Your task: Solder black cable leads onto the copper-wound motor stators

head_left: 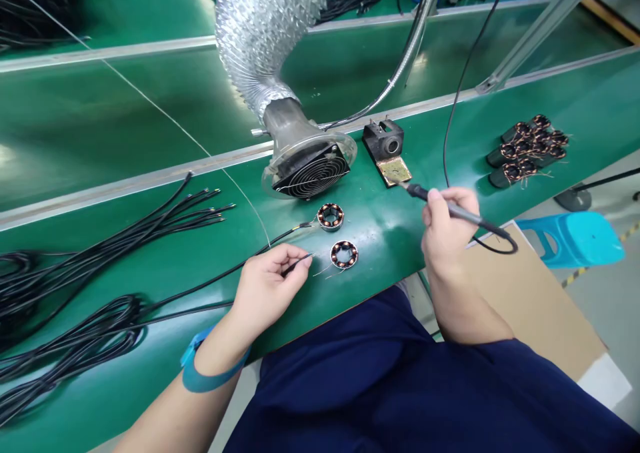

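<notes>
My left hand (273, 283) pinches the end of a black cable (299, 263) close to the nearer motor stator (344, 255), whose thin wire leads stick out toward the fingers. A second stator (331, 217) lies just behind it, with another black cable's end at its leads. In my right hand (449, 229) is a soldering iron (419, 191), held like a pen. Its tip is at the yellowish sponge pad (395, 171) of the black iron stand (384, 143); whether it touches cannot be made out. A thin solder wire (240, 187) hangs down to near my left hand.
A fume extractor with a round grille (314, 174) and a silver duct (275, 33) stands behind the stators. Bundles of black cables (75, 333) cover the left bench. Several stators (530, 147) are grouped at right, above a blue stool (580, 239) and cardboard (535, 306).
</notes>
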Motion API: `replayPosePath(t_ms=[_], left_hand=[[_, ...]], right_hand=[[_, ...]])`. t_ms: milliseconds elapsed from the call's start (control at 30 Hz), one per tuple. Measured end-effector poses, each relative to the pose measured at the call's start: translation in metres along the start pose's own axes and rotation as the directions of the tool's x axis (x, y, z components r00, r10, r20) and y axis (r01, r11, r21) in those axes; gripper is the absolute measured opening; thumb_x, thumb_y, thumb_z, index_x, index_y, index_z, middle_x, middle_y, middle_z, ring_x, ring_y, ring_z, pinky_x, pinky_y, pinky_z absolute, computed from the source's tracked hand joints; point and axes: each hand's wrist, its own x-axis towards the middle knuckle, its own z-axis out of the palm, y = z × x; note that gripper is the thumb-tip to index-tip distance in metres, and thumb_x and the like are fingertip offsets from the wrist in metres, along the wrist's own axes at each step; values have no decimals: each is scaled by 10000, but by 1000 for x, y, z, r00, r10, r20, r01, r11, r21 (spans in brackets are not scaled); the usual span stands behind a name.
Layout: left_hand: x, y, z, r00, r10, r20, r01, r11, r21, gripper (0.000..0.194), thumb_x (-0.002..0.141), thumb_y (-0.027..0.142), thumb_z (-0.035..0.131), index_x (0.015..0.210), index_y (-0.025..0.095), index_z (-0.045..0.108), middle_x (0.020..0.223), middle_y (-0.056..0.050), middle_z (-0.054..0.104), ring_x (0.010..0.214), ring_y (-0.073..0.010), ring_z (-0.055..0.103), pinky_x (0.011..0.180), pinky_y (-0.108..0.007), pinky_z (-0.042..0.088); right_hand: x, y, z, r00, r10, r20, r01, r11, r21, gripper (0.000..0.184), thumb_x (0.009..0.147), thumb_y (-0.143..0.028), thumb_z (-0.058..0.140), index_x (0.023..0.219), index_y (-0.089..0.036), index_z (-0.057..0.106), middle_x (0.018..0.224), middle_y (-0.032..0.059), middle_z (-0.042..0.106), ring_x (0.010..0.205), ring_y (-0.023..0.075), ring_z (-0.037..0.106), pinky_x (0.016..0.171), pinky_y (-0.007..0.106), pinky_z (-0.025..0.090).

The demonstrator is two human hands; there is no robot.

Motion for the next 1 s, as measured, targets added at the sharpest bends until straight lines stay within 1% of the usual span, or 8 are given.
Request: replayPosePath(t_ms=[33,100,200,300,433,600,867,1000], left_hand=[[0,1,1,1000,5,3,-5,1000,1,164,814,340,705,795,176,709,670,5,694,590,-101,620,563,-176,483],[0,1,1,1000,13,2,-13,1000,4,153,816,331,706,803,179,707,693,3,708,608,-104,638,578,-176,494],[-4,-2,0,1000,17,10,-17,1000,8,149,834,330,694,823,183,710,701,3,714,602,-104,639,568,-179,493],[-13,-5,-2,999,32,42,-34,999,36,152,856,333,682,833,185,713,671,11,699,577,-102,620,547,-185,480],[-21,-4,-1,998,33,56,-34,999,10,159,860,334,674,834,183,716,690,0,714,590,-112,635,562,-194,496],[-20,2,-1,999,3,54,0,998,-64,153,850,328,677,827,183,720,700,-6,723,602,-113,649,574,-189,513],[-19,4,-4,997,-32,71,40,992,-123,165,829,338,697,805,175,701,652,2,686,550,-93,594,518,-171,471],[-15,3,-5,998,-52,38,54,996,-77,189,820,361,707,807,173,702,638,3,672,519,-87,555,490,-177,441]], right_hand=[[-12,-8,-3,999,-19,40,19,1000,-8,156,949,-343,658,1044,-220,647,594,-84,523,487,94,532,505,244,492],[-35,-24,-7,968,-75,240,83,996,-26,246,980,-288,601,1207,-217,662,698,-28,668,595,136,649,597,295,580],[-63,-41,-3,774,-232,590,274,961,18,456,993,-216,569,1448,-225,547,1101,80,772,905,177,753,839,339,639],[-82,-44,11,618,-436,654,432,884,180,596,976,-222,627,1541,-194,437,1211,127,740,1055,191,733,931,327,622],[-93,-37,30,520,-518,679,484,834,265,546,978,-291,636,1494,-175,498,1221,139,726,1212,222,658,1010,397,584],[-97,-36,36,492,-516,701,532,816,226,385,999,-346,604,1353,-198,623,1203,118,735,1233,220,631,1021,423,554],[-97,-36,37,483,-556,676,587,779,221,356,983,-340,631,1262,-120,650,1197,145,738,1222,237,625,1000,408,542],[-88,-41,32,549,-513,660,510,831,223,386,980,-304,634,1335,-152,620,1181,139,745,1201,241,650,998,427,549]])
